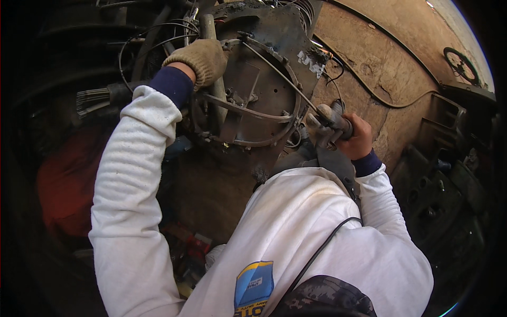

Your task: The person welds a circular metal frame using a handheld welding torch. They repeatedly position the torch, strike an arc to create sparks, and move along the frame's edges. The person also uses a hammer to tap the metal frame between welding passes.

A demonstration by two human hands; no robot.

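Observation:
My left hand (203,58), in a tan knitted glove, is closed at the upper left of a round metal frame (288,68). A grey bar (207,26) runs past the glove, and a small metal jaw-like piece (231,45) sticks out beside it. The fingers are hidden, so what they grip is unclear. On the right, my bare right hand (359,137) is wrapped round the handle of a welding electrode holder (330,121). From it a long thin welding rod (282,76) slants up and left across the frame. Its far end lies near the metal piece by my glove.
A dark metal plate (285,31) lies behind the round frame. Cables (380,98) run over the brown floor (369,58). Dark metal parts (438,195) stand at right, a bundle of rods (92,100) and a red cloth-like thing (71,182) at left. A spoked wheel (460,66) is at far right.

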